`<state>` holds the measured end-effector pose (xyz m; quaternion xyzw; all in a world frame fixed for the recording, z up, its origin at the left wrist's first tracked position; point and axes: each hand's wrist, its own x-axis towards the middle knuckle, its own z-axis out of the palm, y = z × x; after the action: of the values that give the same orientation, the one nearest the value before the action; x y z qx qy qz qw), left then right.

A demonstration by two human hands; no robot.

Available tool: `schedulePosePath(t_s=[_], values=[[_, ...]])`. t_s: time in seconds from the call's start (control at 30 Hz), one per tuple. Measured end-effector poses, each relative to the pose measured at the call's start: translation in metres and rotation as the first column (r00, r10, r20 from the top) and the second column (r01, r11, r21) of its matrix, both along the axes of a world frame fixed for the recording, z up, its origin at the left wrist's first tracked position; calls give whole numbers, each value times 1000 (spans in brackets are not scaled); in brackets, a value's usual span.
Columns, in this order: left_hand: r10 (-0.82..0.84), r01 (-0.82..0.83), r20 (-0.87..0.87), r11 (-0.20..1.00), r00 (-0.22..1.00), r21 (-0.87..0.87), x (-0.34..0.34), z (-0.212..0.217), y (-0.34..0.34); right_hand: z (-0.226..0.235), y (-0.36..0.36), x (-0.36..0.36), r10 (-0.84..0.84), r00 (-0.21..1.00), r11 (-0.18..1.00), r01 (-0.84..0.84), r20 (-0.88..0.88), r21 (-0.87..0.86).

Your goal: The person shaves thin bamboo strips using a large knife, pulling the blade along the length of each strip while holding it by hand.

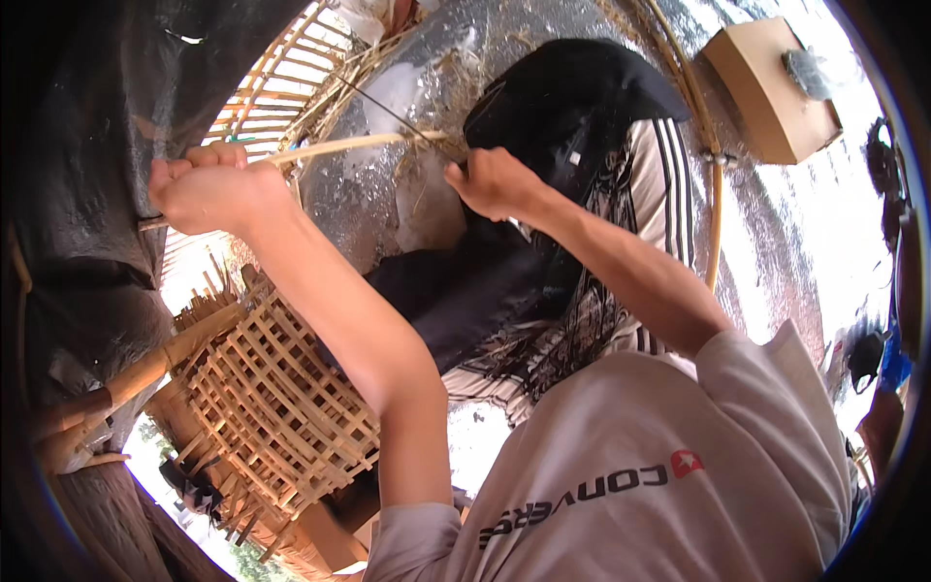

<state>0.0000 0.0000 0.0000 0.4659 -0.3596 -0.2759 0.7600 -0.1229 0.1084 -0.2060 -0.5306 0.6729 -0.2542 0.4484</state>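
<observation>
My left hand [208, 184] is closed in a fist around a pale bamboo strip [339, 146], at the upper left. The strip runs rightward to my right hand [492, 181], which pinches its other end together with a thin dark blade or wire [388, 112]. Both hands are raised in front of me, above my lap. Below my left forearm lies a woven bamboo lattice panel [276, 398]. I wear a pale T-shirt and dark striped trousers [601, 320].
A second open bamboo lattice [276, 92] stands at the upper left. A curved bamboo hoop [716, 194] runs down the right side. A cardboard box [766, 87] sits at the upper right. Thick bamboo poles [126, 378] lie at the left. Another person's arm shows at the far right.
</observation>
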Motion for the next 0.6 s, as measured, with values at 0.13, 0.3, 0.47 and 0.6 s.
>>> schedulePosePath(t_s=[0.13, 0.3, 0.47, 0.6], values=[[-22, 22, 20, 1000, 1000, 4, -4, -4, -6, 0, 20, 19, -145, 984, 948, 169, 107, -269], [17, -16, -3, 998, 1000, 59, -22, 10, -10, -9, 7, -16, -95, 984, 915, 26, 152, 402], [-58, 56, 80, 998, 995, 27, -27, 8, -17, -7, 17, 8, -111, 990, 981, 123, 90, -150], [-66, 61, 109, 997, 992, 51, -34, 6, -10, -12, 18, 15, -122, 984, 969, 146, 127, -199]])
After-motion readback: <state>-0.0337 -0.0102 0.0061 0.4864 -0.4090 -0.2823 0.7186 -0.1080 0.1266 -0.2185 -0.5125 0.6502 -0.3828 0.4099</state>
